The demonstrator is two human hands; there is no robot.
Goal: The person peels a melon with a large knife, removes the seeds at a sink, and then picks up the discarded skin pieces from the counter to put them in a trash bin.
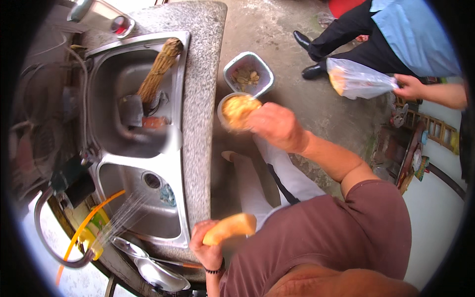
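Observation:
My left hand (207, 241), with a dark bead bracelet at the wrist, grips a curved piece of smooth orange-yellow squash or fruit (231, 227) beside the counter edge. Further out, my right hand (276, 126) is shut on the rim of a round bowl (221, 118). Soft, lumpy yellow food (238, 108) fills that bowl; motion blurs it, so I cannot tell what it is. The bowl is over the floor, just beside a square bin (268, 84) with pale scraps (245, 77) inside.
Water sprays from a yellow-tipped hose (95, 249) into the steel double sink (122, 159). A bundle of brown sticks (161, 70) leans in its far basin. Metal lids (159, 273) lie nearby. A co-worker (412, 41) holds a plastic bag (365, 80) with something orange inside.

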